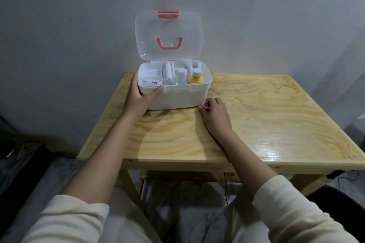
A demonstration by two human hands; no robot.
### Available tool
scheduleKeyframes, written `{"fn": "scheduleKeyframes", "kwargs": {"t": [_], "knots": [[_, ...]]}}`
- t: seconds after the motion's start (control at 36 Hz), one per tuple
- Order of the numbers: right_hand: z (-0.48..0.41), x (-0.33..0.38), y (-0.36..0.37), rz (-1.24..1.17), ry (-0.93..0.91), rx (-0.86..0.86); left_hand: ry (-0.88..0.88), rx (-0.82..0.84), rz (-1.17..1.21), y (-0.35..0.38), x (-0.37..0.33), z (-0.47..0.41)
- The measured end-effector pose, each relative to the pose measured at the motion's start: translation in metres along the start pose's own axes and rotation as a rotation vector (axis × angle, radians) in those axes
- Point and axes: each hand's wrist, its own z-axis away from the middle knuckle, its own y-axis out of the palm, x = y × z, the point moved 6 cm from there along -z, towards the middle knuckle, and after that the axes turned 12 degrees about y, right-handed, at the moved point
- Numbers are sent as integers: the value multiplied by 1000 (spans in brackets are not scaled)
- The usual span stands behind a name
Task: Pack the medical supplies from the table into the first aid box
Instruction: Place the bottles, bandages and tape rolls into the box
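Now your first aid box (173, 97) sits at the back left of the tabletop (256, 124), close to the wall (59, 25), with its clear lid (168, 35) swung up and leaning back so the whole tray is open to you. Inside, a yellow bottle (196, 79) stands at the right, white bottles (180, 75) and a rolled bandage (167, 73) fill the middle, and flat packets (151, 82) lie in the left compartment. Your left hand (139, 95) wraps the box's front left corner, thumb on the rim, likely to keep the light plastic from sliding while you load it. Your right hand (214, 113) rests on the tabletop just beside the box's front right corner, its fingers curled closed around a small pink-and-white ring (206, 105), probably a roll of tape. No other loose supplies show on the wood, so this looks like the last piece to go in.
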Motion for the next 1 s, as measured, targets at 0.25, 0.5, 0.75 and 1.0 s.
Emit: {"fn": "scheduleKeyframes", "kwargs": {"t": [0.25,0.5,0.75,1.0], "knots": [[-2,-9,-9,-40,-33,81,-16,5,16,-2,-8,4],[-7,-21,-33,-194,67,-47,-17,15,12,-2,-9,4],[-34,45,-87,-332,-49,-156,-26,22,36,-5,-7,1],[-40,174,-46,-251,-349,98,-23,51,0,-8,-1,-8]]}}
